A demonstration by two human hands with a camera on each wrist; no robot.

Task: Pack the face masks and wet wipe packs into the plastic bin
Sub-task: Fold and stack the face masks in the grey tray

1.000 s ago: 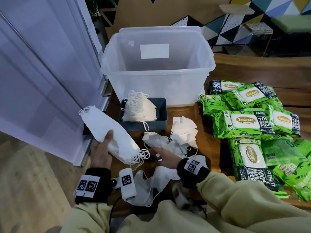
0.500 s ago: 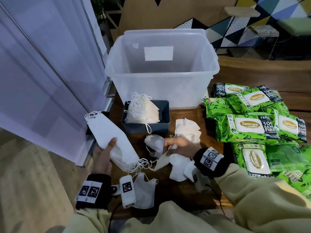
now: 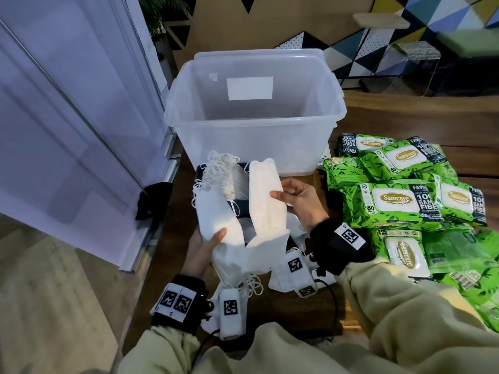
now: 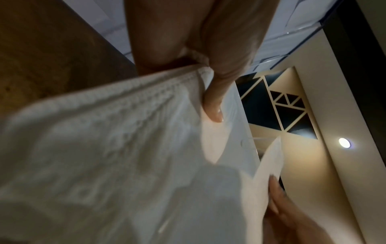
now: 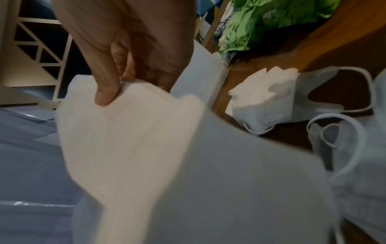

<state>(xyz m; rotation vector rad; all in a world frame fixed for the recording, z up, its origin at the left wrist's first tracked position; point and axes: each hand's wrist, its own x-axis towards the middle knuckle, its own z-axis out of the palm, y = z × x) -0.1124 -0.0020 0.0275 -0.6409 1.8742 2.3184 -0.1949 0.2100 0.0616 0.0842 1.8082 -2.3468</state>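
In right hand (image 3: 299, 203) now: mask (image 3: 266, 201).

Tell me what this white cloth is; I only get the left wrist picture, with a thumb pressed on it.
Observer: The head view shows a stack of face masks with ear loops, which the left hand grips.
Visitor: Whose fingers are those in the bottom corner?
Observer: They belong to the right hand, which pinches a single face mask beside the stack.
Visitor: Where will they all go?
Observer: Probably into the plastic bin just beyond the hands; I see nothing in it yet. Green wet wipe packs lie piled on the table to its right.
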